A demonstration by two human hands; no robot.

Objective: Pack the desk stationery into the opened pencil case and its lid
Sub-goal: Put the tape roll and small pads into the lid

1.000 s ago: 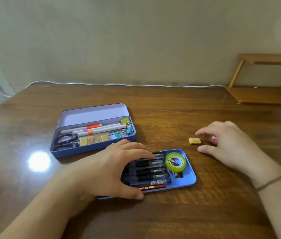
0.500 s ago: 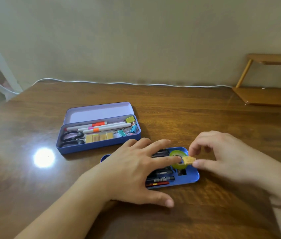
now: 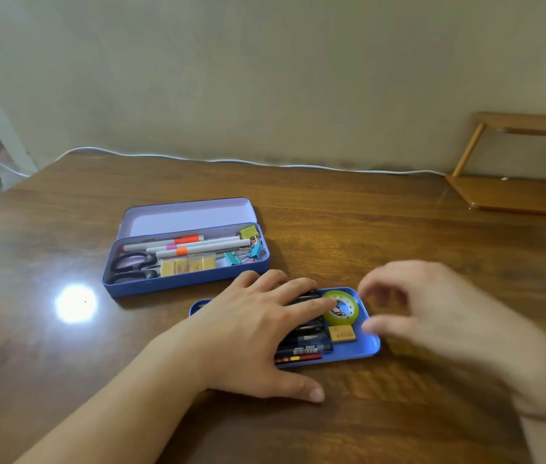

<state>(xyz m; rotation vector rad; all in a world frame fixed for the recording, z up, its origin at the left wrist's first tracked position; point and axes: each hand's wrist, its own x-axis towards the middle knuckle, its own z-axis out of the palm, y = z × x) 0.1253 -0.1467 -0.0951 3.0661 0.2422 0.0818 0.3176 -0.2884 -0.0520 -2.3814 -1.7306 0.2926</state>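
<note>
The open blue pencil case (image 3: 184, 283) holds markers, black scissors (image 3: 134, 266), tan erasers and coloured binder clips, with its pale lid (image 3: 184, 216) raised behind. Nearer me lies a blue tray lid (image 3: 370, 346) with dark pens, a red pencil (image 3: 298, 358), a green tape roll (image 3: 341, 307) and a tan eraser (image 3: 341, 333). My left hand (image 3: 258, 333) lies flat across the pens with straight fingers. My right hand (image 3: 432, 316), blurred, hovers just right of the tray, its thumb and fingers parted and holding nothing.
The wooden desk (image 3: 398, 229) carries a wooden shelf stand (image 3: 515, 192) at the far right. A white cable (image 3: 264, 162) runs along the wall at the back edge. A bright lamp reflection (image 3: 75, 303) glares on the desk's left.
My right hand carried the tan eraser from the desk to the tray lid, released it beside the tape roll and drew back to the right. My left hand stayed on the pens.
</note>
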